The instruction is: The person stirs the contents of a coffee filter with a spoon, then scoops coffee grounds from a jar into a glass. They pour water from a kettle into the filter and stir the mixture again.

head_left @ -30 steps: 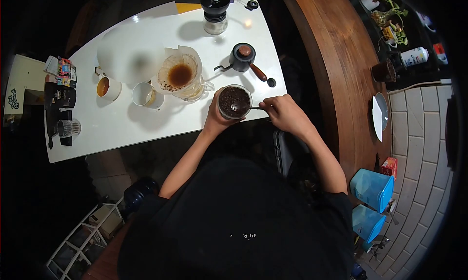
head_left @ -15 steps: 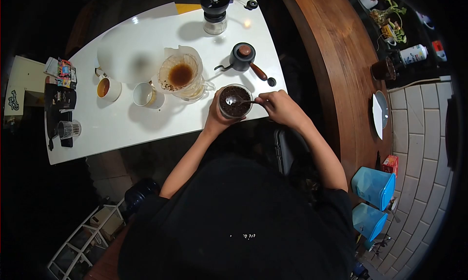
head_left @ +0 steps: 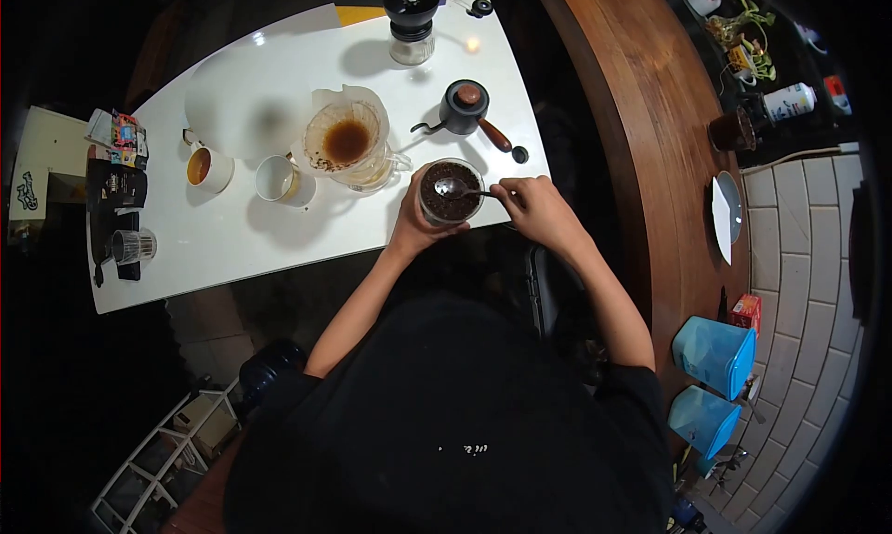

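Observation:
My left hand [head_left: 417,220] is wrapped round the side of a clear glass [head_left: 452,222] at the table's front edge. Dark brown grounds [head_left: 464,178] fill much of the glass. Between its fingers my right hand [head_left: 539,209] pinches the handle of a metal spoon [head_left: 450,187], whose bowl is over the grounds inside the rim. Left of the glass stands a dripper with a paper filter [head_left: 321,130], brown wet coffee in it, on a glass server [head_left: 376,174]. A black gooseneck kettle [head_left: 462,116] with a wooden handle stands just behind the glass.
Two white cups, one with brown liquid [head_left: 198,167] and another [head_left: 276,179], stand to the left. A hand grinder [head_left: 411,32] is at the back. A ribbed glass [head_left: 133,246] and coffee bags [head_left: 119,181] sit at the left end. A wooden counter [head_left: 641,116] runs along the right.
The spoon's bowl has shifted slightly and now shows more fully above the grounds. My right hand has moved a little with it. My left hand still holds the glass.

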A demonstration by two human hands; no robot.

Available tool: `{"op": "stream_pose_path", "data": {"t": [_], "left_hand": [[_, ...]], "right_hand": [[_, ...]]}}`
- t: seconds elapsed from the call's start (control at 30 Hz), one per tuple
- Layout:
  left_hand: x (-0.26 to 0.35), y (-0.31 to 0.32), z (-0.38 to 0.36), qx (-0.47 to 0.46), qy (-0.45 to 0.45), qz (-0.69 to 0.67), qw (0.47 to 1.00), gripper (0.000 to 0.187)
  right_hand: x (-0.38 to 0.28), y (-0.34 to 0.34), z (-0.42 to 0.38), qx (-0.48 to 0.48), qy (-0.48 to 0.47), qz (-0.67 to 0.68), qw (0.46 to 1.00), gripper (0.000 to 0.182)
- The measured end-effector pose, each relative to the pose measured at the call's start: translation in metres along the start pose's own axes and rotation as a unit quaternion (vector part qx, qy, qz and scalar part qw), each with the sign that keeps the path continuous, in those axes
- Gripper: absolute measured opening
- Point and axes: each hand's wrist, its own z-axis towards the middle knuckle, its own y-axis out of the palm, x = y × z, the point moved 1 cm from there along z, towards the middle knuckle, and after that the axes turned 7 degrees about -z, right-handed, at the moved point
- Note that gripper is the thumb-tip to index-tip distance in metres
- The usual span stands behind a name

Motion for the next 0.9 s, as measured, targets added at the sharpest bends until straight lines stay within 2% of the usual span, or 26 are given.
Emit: {"op": "stream_pose_path", "data": {"t": [0.2, 0.27, 0.3, 0.33, 0.4, 0.43, 0.47, 0.53, 0.6, 0.67, 0.73, 0.77, 0.9], "left_hand": [[-0.009, 0.002, -0.002, -0.018, -0.04, 0.019, 0.999, 0.104], [-0.012, 0.002, -0.003, -0.019, -0.035, 0.018, 0.999, 0.109], [-0.01, 0.001, -0.004, -0.019, -0.034, 0.019, 0.999, 0.109], [-0.008, 0.0, -0.005, -0.016, -0.037, 0.034, 0.999, 0.112], [0.001, -0.002, -0.01, -0.017, -0.038, 0.047, 0.998, 0.114], [0.009, -0.006, -0.015, -0.021, -0.054, 0.05, 0.997, 0.115], [0.017, -0.012, -0.02, -0.024, -0.069, 0.055, 0.996, 0.117], [0.029, -0.027, -0.031, -0.025, -0.061, 0.095, 0.993, 0.117], [0.036, -0.043, -0.041, -0.026, -0.042, 0.21, 0.976, 0.116], [0.041, -0.053, -0.047, -0.002, -0.016, 0.233, 0.972, 0.11], [0.047, -0.062, -0.049, 0.011, -0.018, 0.231, 0.973, 0.097], [0.05, -0.064, -0.047, 0.033, 0.022, 0.228, 0.973, 0.083], [0.056, -0.069, -0.044, 0.071, 0.055, 0.219, 0.972, 0.071]], "right_hand": [[-0.003, 0.006, -0.014, 0.034, 0.011, 0.013, 0.999, 0.027], [-0.004, 0.01, -0.022, 0.079, 0.002, 0.012, 0.997, 0.026], [-0.006, 0.013, -0.028, 0.124, -0.021, -0.027, 0.992, 0.026], [-0.007, 0.016, -0.033, 0.125, -0.021, -0.027, 0.992, 0.026], [-0.008, 0.022, -0.043, 0.239, -0.089, -0.126, 0.959, 0.021], [-0.002, 0.028, -0.044, 0.227, -0.098, -0.19, 0.95, 0.018], [0.0, 0.028, -0.046, 0.229, -0.098, -0.189, 0.95, 0.018], [0.0, 0.027, -0.047, 0.278, -0.107, -0.148, 0.943, 0.017], [-0.009, 0.015, -0.049, 0.277, -0.098, -0.141, 0.946, 0.017], [-0.009, 0.014, -0.049, 0.276, -0.088, -0.136, 0.947, 0.017], [-0.004, 0.022, -0.044, 0.261, -0.117, -0.184, 0.941, 0.019], [-0.005, 0.019, -0.043, 0.26, -0.121, -0.183, 0.941, 0.019], [-0.001, 0.016, -0.05, 0.267, -0.161, -0.22, 0.924, 0.019]]}}
